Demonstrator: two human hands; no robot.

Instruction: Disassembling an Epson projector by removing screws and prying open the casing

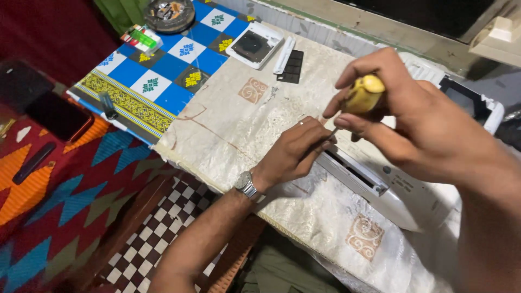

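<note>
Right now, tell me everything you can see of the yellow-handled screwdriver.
The screwdriver has a stubby, rounded yellow handle that looks like worn plastic, with darker scuffs. A thin metal shaft runs down and to the left from it. The right hand grips the handle between thumb and fingers, holding the tool tilted above the cloth-covered table. The left hand pinches around the shaft's lower end, hiding the tip, just beside the white device lying there. Whether the tip touches the device cannot be told.

Screwdriver (362,95) tip hidden behind left hand (296,149); white device (391,190) partly covered.
</note>
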